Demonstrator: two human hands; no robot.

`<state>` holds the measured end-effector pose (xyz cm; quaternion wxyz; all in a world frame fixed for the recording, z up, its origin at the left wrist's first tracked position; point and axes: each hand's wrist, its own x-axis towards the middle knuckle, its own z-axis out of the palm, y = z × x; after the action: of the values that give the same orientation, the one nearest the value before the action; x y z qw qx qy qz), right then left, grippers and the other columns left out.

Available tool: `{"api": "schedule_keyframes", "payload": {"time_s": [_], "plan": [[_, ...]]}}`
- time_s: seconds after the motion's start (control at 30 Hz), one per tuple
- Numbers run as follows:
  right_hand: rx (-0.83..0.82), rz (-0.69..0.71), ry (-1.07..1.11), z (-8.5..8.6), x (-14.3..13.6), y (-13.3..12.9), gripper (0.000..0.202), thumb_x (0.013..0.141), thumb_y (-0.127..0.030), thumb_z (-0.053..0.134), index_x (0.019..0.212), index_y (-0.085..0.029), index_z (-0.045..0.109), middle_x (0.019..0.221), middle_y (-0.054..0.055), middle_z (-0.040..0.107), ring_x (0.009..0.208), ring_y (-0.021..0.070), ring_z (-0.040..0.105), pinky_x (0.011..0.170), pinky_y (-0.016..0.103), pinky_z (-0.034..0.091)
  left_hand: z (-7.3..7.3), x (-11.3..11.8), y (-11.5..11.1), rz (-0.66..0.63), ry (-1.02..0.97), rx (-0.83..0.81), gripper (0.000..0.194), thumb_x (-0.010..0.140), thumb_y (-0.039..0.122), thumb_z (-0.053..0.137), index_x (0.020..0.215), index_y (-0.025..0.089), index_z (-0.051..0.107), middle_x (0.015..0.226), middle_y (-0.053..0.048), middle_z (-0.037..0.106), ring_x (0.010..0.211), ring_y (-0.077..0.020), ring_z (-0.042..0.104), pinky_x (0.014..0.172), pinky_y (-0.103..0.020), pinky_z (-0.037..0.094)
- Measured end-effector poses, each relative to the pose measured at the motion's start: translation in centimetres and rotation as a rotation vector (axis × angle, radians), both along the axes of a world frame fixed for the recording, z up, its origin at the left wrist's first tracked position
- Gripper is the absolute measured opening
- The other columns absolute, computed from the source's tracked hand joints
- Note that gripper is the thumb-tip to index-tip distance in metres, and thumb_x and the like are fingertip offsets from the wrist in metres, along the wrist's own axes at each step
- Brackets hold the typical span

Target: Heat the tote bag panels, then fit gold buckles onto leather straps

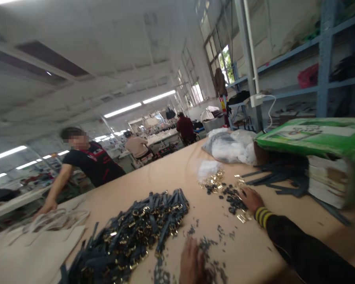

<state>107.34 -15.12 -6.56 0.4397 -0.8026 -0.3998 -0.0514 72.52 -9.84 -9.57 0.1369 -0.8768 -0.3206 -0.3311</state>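
Note:
My right hand (251, 199), in a dark sleeve with yellow stripes at the cuff, reaches onto a small pile of black pieces (233, 197). Its fingers look apart, their tips touching the pile. Gold metal buckles (215, 181) lie just beyond, and a few more lie by the wrist. Near the table's front edge, my left hand (192, 260) is over scattered small dark scraps (207, 244). The fingers are stretched out and slightly blurred, with nothing visible in them. Left of it is a large heap of black straps with gold buckles (142, 225).
A green box (310, 136), dark strips (290, 177) and stuffed plastic bags (230, 146) sit at the right. Pale fabric with straps (53, 228) lies at the left, where a co-worker (91, 161) reaches over. Other people sit farther back.

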Motion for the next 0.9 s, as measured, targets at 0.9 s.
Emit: {"api": "schedule_keyframes", "payload": {"time_s": [0.9], "plan": [[-0.194,0.105,-0.159,3.1,7.9,-4.3,0.019,0.087,-0.023,0.052,0.102,-0.012,0.057,0.104,0.008,0.058,0.095,0.0194,0.055,0.085,0.039,0.045,0.6,5.5,0.1,-0.030,0.134,-0.328,0.048,0.084,0.040,0.037,0.116,0.007,0.053,0.123,-0.018,0.050,0.118,-0.0280,0.042,0.099,-0.047,0.036]]}}
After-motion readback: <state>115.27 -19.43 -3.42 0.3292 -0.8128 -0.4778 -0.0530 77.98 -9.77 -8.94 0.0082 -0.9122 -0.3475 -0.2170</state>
